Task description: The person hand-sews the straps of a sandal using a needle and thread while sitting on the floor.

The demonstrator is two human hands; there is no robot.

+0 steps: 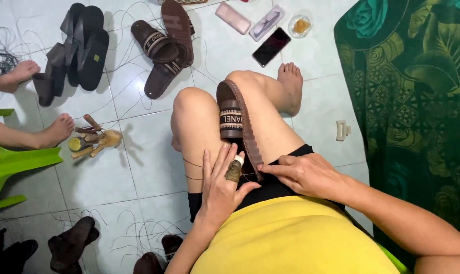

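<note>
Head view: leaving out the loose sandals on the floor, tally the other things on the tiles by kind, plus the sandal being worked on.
brown sandal in the lap: 1
phone: 1
flat cases: 2, the pink case and the clear case
round clear tub: 1
hair claw clip: 1
wooden tool bundle: 1
Total: 7
</note>
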